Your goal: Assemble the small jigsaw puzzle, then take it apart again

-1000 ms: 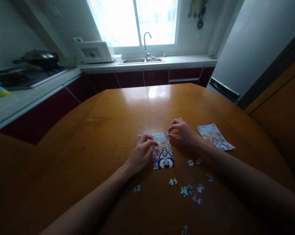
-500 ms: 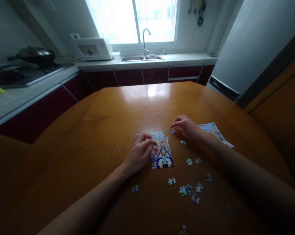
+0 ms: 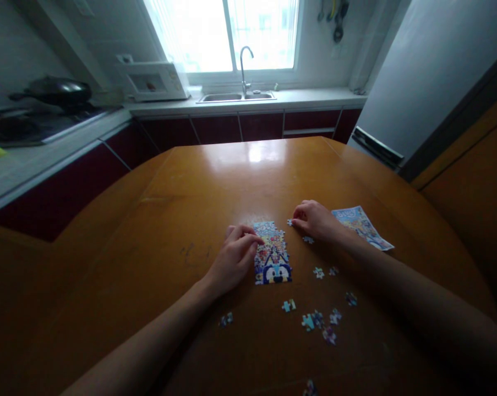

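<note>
- Puzzle [image 3: 276, 258] partly joined, right edge ragged; loose pieces [image 3: 308, 322] remain
- Left hand [image 3: 236, 254] loosely open, fingertips on puzzle
- Right hand [image 3: 313, 220] narrow at one piece [image 3: 290, 222], grip unclear

Wooden table [image 3: 207, 187] with partial puzzle [image 3: 275, 261], loose pieces [image 3: 308, 322], printed sheet [image 3: 364, 226]

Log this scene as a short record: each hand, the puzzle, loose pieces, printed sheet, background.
Left hand: fingertips at the left side of the joined puzzle section
Right hand: fingertips at a small loose piece; whether gripped, cannot tell
Puzzle: flat, right edge jagged, blue cartoon face at the near end
Other loose pieces: scattered, mostly nearer the camera than the puzzle
Printed sheet: flat, right of the right hand
Surface: wooden table
Background: sink, microwave, window
</note>
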`<move>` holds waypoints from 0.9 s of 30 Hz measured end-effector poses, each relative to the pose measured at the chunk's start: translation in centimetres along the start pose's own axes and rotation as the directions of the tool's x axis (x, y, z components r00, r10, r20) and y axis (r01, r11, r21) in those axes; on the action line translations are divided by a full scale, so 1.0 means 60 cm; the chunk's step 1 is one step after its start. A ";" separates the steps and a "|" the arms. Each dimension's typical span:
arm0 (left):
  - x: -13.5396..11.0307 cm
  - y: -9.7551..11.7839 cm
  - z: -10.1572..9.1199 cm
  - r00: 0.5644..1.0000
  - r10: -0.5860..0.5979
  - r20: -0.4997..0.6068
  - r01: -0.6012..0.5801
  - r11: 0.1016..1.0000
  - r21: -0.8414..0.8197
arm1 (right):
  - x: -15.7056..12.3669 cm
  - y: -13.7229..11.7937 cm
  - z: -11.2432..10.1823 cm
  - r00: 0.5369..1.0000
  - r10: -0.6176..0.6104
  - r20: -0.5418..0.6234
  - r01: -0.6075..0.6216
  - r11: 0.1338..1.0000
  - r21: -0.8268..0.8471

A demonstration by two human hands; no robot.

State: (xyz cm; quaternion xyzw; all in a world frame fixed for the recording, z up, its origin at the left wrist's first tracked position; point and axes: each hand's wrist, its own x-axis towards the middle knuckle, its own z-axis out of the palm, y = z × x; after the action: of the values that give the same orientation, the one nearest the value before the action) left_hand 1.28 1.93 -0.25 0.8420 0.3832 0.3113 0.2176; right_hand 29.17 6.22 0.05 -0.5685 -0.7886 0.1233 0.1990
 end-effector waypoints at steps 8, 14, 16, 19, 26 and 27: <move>0.000 0.001 -0.001 1.000 -0.009 0.003 0.009 1.000 0.005 | 0.004 0.003 0.003 0.998 -0.065 0.016 0.065 0.997 0.047; 0.000 0.002 -0.001 1.000 -0.015 0.008 0.015 1.000 -0.005 | 0.005 -0.006 0.005 0.994 -0.104 -0.027 0.107 0.988 0.111; 0.001 0.002 -0.001 1.000 -0.013 0.009 0.013 1.000 -0.002 | 0.004 -0.017 0.008 0.990 -0.127 -0.053 0.134 0.978 0.158; 0.001 0.001 0.000 1.000 -0.011 0.005 0.011 1.000 0.001 | 0.001 -0.034 0.017 0.985 -0.166 -0.049 0.173 0.964 0.201; -0.001 -0.001 0.002 1.000 -0.013 0.002 0.013 1.000 0.017 | 0.000 -0.039 0.029 0.985 -0.172 -0.028 0.174 0.964 0.203; -0.001 -0.001 0.002 1.000 -0.014 0.005 0.014 1.000 0.018 | 0.000 -0.039 0.028 0.985 -0.170 -0.025 0.171 0.964 0.205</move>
State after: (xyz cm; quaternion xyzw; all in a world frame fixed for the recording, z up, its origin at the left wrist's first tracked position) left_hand 1.28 1.89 -0.38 0.8419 0.3915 0.3041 0.2134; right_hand 26.44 5.54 -0.48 -0.4752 -0.8170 0.1848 0.2694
